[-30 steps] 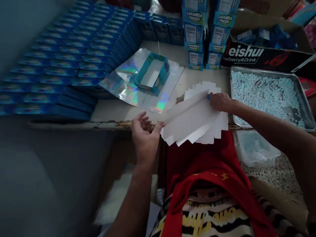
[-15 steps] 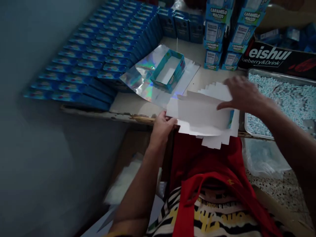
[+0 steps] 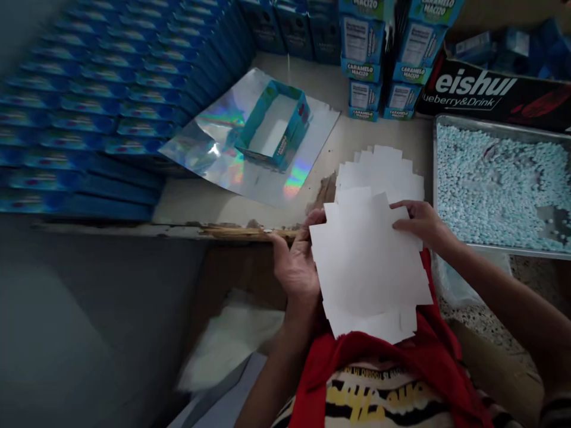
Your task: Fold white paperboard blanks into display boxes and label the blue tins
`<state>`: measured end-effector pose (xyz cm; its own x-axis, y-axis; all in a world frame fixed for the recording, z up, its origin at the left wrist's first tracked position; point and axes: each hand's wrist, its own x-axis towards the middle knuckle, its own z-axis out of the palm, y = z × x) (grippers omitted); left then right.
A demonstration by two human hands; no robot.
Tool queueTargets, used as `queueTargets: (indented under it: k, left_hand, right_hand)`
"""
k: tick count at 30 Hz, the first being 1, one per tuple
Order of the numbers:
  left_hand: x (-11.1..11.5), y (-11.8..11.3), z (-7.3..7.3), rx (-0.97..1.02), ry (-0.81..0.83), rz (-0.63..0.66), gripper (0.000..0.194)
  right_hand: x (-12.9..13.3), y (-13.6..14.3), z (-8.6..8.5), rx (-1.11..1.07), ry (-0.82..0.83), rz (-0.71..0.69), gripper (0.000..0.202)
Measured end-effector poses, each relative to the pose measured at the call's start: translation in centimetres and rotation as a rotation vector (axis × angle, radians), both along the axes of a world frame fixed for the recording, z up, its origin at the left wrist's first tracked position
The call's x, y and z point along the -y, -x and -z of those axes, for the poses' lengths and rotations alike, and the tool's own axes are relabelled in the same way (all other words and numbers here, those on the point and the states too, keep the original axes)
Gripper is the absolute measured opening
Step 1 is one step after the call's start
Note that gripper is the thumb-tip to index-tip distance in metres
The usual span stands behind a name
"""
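Note:
A flat white cardboard box blank (image 3: 370, 267) with notched flaps lies plain side up, over the table's front edge and my lap. My right hand (image 3: 422, 223) is at its upper right edge, thumb and forefinger close together on the card. At the left edge is my left hand (image 3: 298, 267), palm up and thumb stretched away, its other fingers partly hidden by the card. More white blanks (image 3: 379, 172) lie stacked beyond it on the table. A folded blue open box (image 3: 272, 125) stands on a shiny holographic sheet (image 3: 214, 139).
Rows of blue boxes (image 3: 98, 101) fill the left of the table (image 3: 178, 202). Stacked caramel boxes (image 3: 363, 71) stand at the back. On the right are a metal tray (image 3: 504, 249) of small pale-blue pieces and a black carton (image 3: 482, 95) holding blue packs.
The upper blank has turned and come down toward me, now upright in view. My left thumb has swung away from the card. My right hand has lowered onto its edge. The view has shifted.

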<state>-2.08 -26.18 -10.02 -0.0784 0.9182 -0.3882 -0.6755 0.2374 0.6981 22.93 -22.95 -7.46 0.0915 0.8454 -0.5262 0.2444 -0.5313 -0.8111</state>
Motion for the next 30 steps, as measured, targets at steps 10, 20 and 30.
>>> queueTargets:
  k: [10,20,30]
  left_hand:
    - [-0.3,-0.6,-0.4,-0.543,-0.161,0.363,0.054]
    - [-0.8,-3.8,-0.6,-0.646,-0.245,0.264,0.043]
    - [-3.8,-7.6,-1.1,-0.635,-0.237,-0.03,0.028]
  right_hand:
    - [2.3,1.5,-2.4,0.509,-0.362,-0.267,0.047]
    - [0.5,2.0,-2.0,0.699,-0.366,-0.477,0.03]
    - [-1.7,3.0,-1.4,0.738,-0.465,-0.309,0.042]
